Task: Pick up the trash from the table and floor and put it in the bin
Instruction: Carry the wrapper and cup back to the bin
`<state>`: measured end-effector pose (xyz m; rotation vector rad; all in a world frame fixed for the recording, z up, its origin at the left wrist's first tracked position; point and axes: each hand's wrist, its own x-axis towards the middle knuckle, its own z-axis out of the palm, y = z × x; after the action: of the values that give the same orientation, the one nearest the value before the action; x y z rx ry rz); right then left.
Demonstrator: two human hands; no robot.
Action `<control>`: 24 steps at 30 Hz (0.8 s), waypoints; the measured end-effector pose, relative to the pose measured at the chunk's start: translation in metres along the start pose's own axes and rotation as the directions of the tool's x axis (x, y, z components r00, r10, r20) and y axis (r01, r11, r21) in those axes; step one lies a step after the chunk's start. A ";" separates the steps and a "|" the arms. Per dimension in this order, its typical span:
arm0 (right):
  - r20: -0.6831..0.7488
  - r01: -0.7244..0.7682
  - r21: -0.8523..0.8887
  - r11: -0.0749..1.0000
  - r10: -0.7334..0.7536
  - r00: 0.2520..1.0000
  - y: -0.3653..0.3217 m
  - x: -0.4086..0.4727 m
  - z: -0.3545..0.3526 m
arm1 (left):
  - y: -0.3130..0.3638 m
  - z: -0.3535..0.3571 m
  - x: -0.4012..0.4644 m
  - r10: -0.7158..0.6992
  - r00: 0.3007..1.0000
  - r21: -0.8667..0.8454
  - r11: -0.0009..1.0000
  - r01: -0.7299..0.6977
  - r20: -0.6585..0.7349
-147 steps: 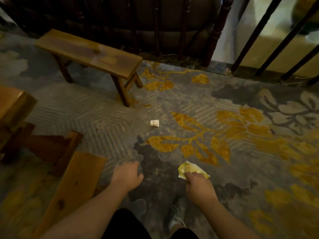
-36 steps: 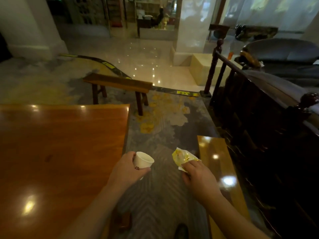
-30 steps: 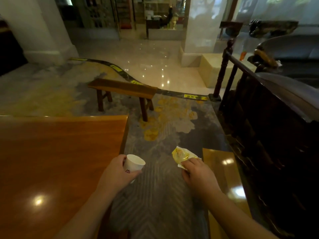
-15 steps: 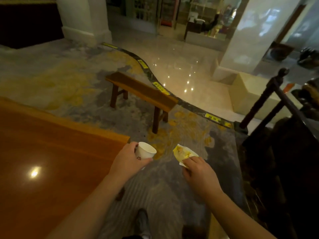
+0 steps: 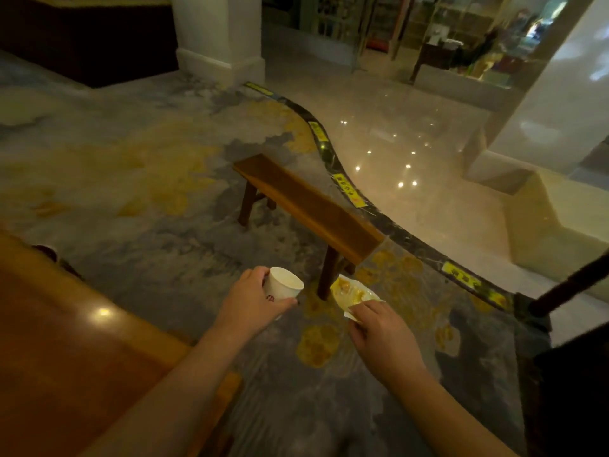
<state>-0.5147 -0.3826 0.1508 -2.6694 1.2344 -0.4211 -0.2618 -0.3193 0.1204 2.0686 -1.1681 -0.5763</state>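
My left hand (image 5: 252,301) grips a small white paper cup (image 5: 284,287) with a red mark on its side, held upright above the carpet. My right hand (image 5: 382,334) pinches a crumpled yellow and white wrapper (image 5: 354,293) by its near edge. Both hands are held out in front of me at about waist height, a short gap apart. No bin is in view.
A polished wooden table (image 5: 59,351) fills the lower left. A low wooden bench (image 5: 306,206) stands on the patterned carpet just beyond my hands. A dark curved floor strip (image 5: 346,186) borders shiny tiles. A white pillar (image 5: 220,34) stands at the back; a dark railing (image 5: 566,285) stands at the right.
I picked up the cup from the carpet with my left hand. Since then the view has swung left, bringing the bench closer; both hands keep their hold.
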 end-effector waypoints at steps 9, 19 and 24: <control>0.058 0.299 0.107 0.948 -0.306 0.950 0.051 0.237 0.057 | -0.026 -0.007 0.149 -0.252 0.938 -0.006 0.966 0.258 -0.236; 0.182 0.650 0.244 0.720 -0.692 0.699 -0.002 0.461 0.093 | -0.050 -0.062 0.234 -0.544 0.692 -0.158 0.826 0.541 -0.474; 0.178 0.757 0.294 0.584 -0.811 0.557 -0.075 0.536 0.137 | -0.101 -0.104 0.268 -0.608 0.567 -0.268 0.776 0.571 -0.556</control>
<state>-0.0852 -0.7398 0.1396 -2.8173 -0.1779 -0.1927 -0.0031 -0.4790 0.1027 2.3186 -0.0373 -0.1629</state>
